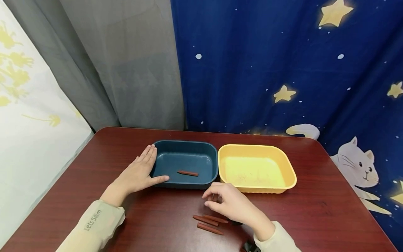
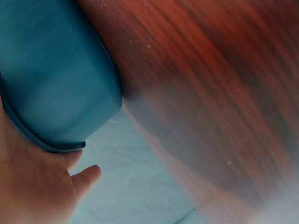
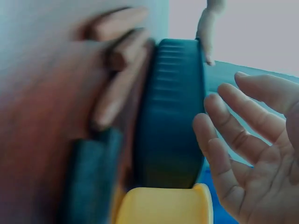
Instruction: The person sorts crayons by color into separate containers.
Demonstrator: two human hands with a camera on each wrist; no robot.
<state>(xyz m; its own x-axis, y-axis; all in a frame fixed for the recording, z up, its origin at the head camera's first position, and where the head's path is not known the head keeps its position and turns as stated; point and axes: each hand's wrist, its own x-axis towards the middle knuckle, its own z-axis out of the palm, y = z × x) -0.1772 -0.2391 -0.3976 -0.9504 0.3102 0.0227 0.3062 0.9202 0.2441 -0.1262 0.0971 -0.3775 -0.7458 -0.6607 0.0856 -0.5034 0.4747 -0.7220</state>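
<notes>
One brown stick, tapered at one end, lies on the floor of the dark blue tray, near its front wall. Three more sticks of the same form lie on the table in front of the trays, close together: the left stick, the rear stick and the front stick. My right hand is positioned above the table, just behind these three, near the front of both trays; its fingers are loosely bent and parted from the thumb, and it has hold of nothing. My left hand rests against the left end of the dark blue tray, fingers extended along the outer wall, thumb reaching over the front corner of the rim. A dark item sits next to the three sticks; it is blurred in the right wrist view, so I cannot identify it. The yellow tray stands just beside the dark blue tray, on its right. Both stand on the reddish-brown table. Behind the table hang a grey curtain and a blue curtain printed with stars and a cat.
</notes>
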